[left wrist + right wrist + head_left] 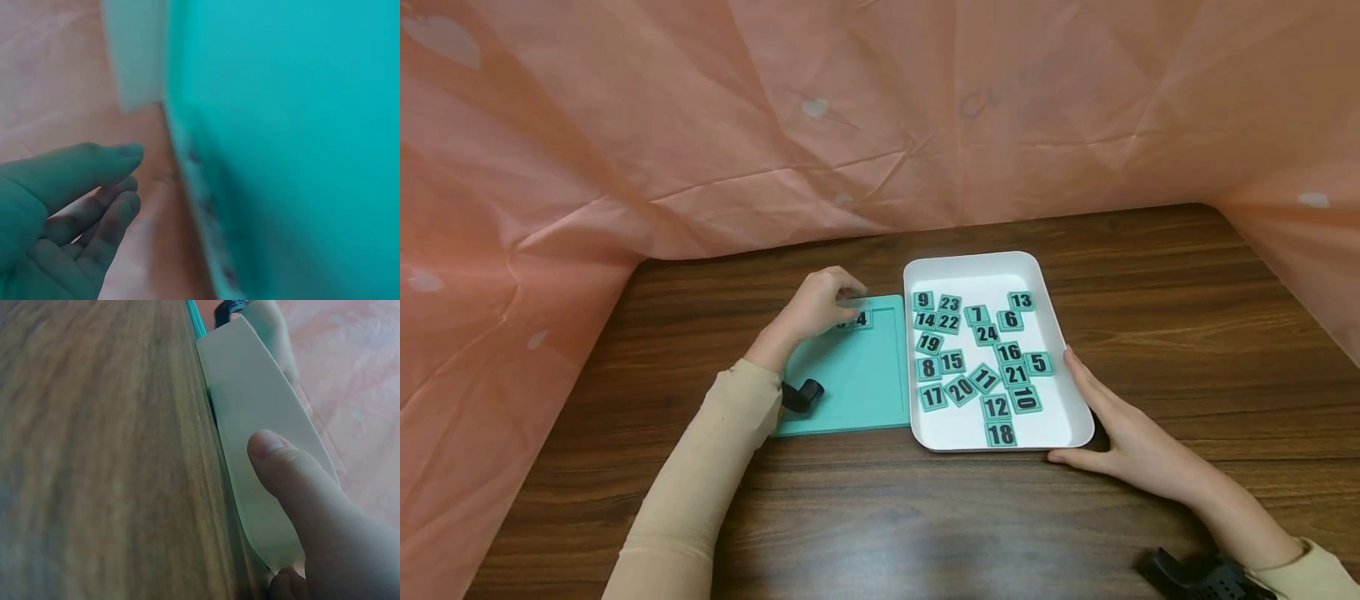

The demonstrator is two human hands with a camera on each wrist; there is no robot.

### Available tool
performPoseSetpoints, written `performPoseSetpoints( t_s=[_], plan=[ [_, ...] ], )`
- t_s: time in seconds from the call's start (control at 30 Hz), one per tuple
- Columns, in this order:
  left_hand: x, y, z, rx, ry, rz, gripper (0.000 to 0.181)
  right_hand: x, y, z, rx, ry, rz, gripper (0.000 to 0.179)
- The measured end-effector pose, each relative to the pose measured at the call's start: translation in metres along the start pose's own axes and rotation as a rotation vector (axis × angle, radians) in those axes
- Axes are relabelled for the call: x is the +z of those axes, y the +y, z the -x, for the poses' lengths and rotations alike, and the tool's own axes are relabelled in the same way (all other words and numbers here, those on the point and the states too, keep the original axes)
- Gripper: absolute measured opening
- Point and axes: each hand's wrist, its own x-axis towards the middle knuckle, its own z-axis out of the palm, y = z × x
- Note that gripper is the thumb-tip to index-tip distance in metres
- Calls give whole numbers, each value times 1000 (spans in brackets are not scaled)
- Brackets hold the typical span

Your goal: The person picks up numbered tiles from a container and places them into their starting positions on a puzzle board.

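My left hand (pixel 820 307) is over the upper part of a flat teal board (pixel 857 375) with a raised rim. Number tiles lie in the board's top row; the 4 tile (pixel 862 318) shows beside the fingers, and others are partly hidden by the hand. In the left wrist view, the thumb and fingers of the left hand (pixel 81 200) are loosely bent and apart from the board, with nothing seen between them. My right hand (pixel 1131 437) holds the near right corner of a white tray (pixel 958 437), its thumb (pixel 269 450) against the front wall.
Several loose teal number tiles, such as the 18 tile (pixel 1001 434) and the 5 tile (pixel 1039 363), lie face up inside the tray. Tray and board stand side by side on a dark wooden table (pixel 850 517). A pink curtain (pixel 880 125) hangs behind and at the sides.
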Motion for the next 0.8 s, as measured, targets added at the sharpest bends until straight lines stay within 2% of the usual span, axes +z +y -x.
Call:
performPoseSetpoints(
  t_s=[0.17,0.3,0.4,0.53,0.67,0.8],
  plan=[
    [-7,29,-8,32,80,87,26,-1,0,0,11,-7,4,116],
    [-2,59,-14,49,108,147,24,-1,0,0,14,-14,-3,116],
    [7,80,-20,63,90,177,24,0,0,0,11,-14,-3,116],
    [22,106,-30,97,36,168,24,1,1,0,15,-14,-1,116],
    [39,128,-38,122,-4,159,24,1,1,0,18,-14,-1,115],
    [55,146,-45,165,-16,184,22,1,1,1,7,-5,6,115]
  ],
)
